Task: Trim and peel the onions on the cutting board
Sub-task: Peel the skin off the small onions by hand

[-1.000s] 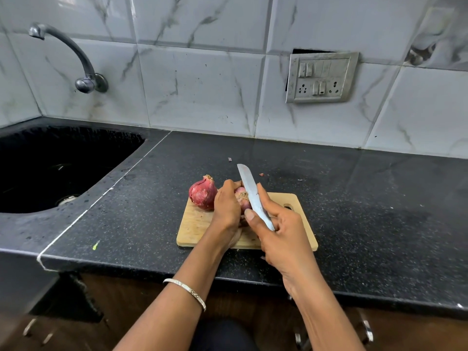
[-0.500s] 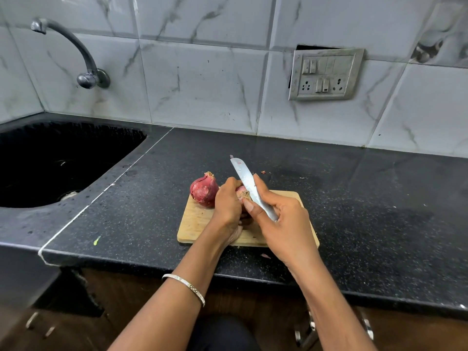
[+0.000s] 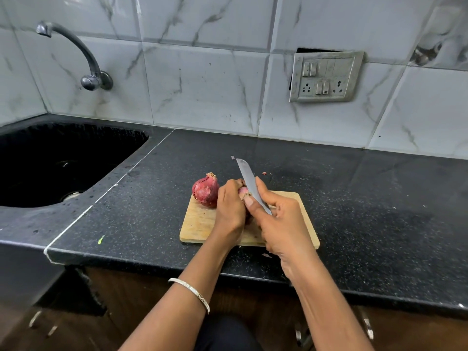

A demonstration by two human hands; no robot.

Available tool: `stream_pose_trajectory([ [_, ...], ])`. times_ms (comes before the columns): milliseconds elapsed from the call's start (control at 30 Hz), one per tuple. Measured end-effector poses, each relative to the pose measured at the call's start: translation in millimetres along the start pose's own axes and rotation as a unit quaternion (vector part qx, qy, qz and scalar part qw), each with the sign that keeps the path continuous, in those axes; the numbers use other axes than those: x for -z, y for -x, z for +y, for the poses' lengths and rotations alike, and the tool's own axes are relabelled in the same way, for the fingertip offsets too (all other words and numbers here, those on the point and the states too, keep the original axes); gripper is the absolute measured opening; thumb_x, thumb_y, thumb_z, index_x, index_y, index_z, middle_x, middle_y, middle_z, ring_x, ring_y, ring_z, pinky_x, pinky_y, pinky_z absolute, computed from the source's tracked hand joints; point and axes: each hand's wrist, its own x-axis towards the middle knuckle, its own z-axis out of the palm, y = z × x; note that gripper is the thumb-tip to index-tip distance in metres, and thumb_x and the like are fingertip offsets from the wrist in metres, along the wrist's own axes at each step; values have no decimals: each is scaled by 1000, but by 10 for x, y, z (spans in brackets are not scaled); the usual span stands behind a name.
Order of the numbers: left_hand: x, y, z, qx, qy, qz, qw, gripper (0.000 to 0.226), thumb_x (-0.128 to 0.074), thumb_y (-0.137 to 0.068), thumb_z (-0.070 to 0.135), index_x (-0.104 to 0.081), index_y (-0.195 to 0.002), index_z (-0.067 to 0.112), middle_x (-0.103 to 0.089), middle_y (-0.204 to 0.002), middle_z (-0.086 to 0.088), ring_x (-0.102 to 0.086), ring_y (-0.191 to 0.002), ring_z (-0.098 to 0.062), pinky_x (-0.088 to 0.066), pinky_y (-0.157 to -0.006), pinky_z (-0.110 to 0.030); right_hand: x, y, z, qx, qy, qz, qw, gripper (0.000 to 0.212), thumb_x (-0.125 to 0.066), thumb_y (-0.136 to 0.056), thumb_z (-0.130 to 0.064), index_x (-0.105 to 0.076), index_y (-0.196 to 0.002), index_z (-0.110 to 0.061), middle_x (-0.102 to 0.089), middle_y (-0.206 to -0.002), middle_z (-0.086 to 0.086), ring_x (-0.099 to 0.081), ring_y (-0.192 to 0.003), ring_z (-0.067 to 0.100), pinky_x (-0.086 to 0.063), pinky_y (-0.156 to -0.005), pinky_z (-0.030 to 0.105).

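Observation:
A small wooden cutting board (image 3: 200, 224) lies on the black counter near its front edge. A whole red onion (image 3: 205, 190) in its skin stands on the board's far left corner. My left hand (image 3: 229, 206) grips a second onion (image 3: 243, 190) just right of it; only a pale pink bit shows between my fingers. My right hand (image 3: 281, 224) holds a knife (image 3: 249, 181), blade pointing away and up, its edge against the held onion's end with my thumb pressed beside it.
A black sink (image 3: 58, 163) is sunk into the counter at the left, with a tap (image 3: 76, 51) on the tiled wall. A switch plate (image 3: 326, 77) sits on the wall at right. Small peel scraps (image 3: 264, 173) lie behind the board.
Both hands have stayed over the board with only slight shifts. The knife blade has worked a little against the held onion's end.

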Motion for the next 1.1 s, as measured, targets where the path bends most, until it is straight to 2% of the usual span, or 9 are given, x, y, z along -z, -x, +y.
stream_pose_trajectory([
  [133, -12, 2, -30, -17, 21, -25, 999, 28, -41, -87, 26, -54, -70, 8, -53, -81, -14, -48, -76, -27, -41, -68, -41, -44, 114, 46, 4, -28, 27, 999, 43, -70, -94, -37, -64, -136, -32, -68, -91, -33, -63, -74, -5, -44, -67, 15],
  [300, 13, -41, -77, -26, -16, -42, 999, 29, -43, -85, 29, -51, -65, 9, -50, -79, -15, -47, -69, -25, -41, -62, -35, -134, -31, -3, -15, -26, 40, 999, 42, -71, -94, -41, -60, -135, -41, -62, -66, -28, -51, -60, -3, -38, -59, 21],
  [467, 30, -63, -95, -1, 18, -38, 999, 28, -44, -85, 30, -53, -60, 21, -44, -79, -7, -46, -65, -16, -41, -60, -33, -135, 103, -13, 6, 4, 41, 999, 43, -68, -96, -39, -62, -138, -33, -69, -90, -36, -68, -97, 3, -56, -95, 39],
  [567, 18, -52, -65, -1, 19, -41, 999, 40, -38, -100, 12, -43, -60, 15, -43, -67, 0, -43, -53, -9, -39, -53, -27, -119, 104, -26, 13, 1, 42, 999, 41, -68, -96, -37, -63, -136, -34, -71, -91, -32, -70, -96, 7, -58, -89, 36],
  [700, 9, -71, -37, -1, 47, -52, 998, 43, -36, -101, 15, -56, -63, 15, -55, -66, -7, -53, -58, -18, -44, -55, -29, -111, -14, -139, -18, -47, 1, 999, 26, -69, -96, -34, -63, -108, -57, -55, -68, -29, -49, -57, -3, -38, -53, 14],
  [767, -5, -61, -29, 22, 58, -42, 997, 41, -32, -103, 16, -58, -71, 12, -57, -60, -10, -51, -47, -19, -38, -45, -23, -8, -38, -202, -32, -67, 14, 997, 31, -67, -97, -36, -60, -122, -53, -46, -74, -27, -47, -53, -4, -35, -49, 11],
  [867, -17, -19, -10, 34, 67, -66, 995, 46, -26, -105, 20, -60, -76, 10, -50, -52, -12, -36, -32, -12, -21, -38, -13, 206, -109, -242, 3, 119, 83, 989, 46, -48, -101, -56, -49, -146, -45, -59, -84, -17, -61, -77, 13, -45, -65, 30],
  [967, -13, -14, -1, 32, 59, -76, 995, 47, -25, -105, 21, -61, -78, 9, -50, -51, -12, -33, -32, -11, -18, -37, -14, 390, -152, -267, -13, 381, 119, 917, 53, -30, -107, -55, -37, -155, -36, -70, -118, 4, -63, -110, 35, -45, -77, 43],
  [1100, -38, 12, 11, 27, 46, -88, 995, 44, -27, -105, 21, -61, -78, 10, -51, -48, -9, -33, -32, -11, -18, -36, -15, 470, -173, -239, -59, 460, 132, 876, 38, -58, -96, -58, -69, -108, -24, -65, -89, 5, -56, -76, 32, -42, -61, 34],
])
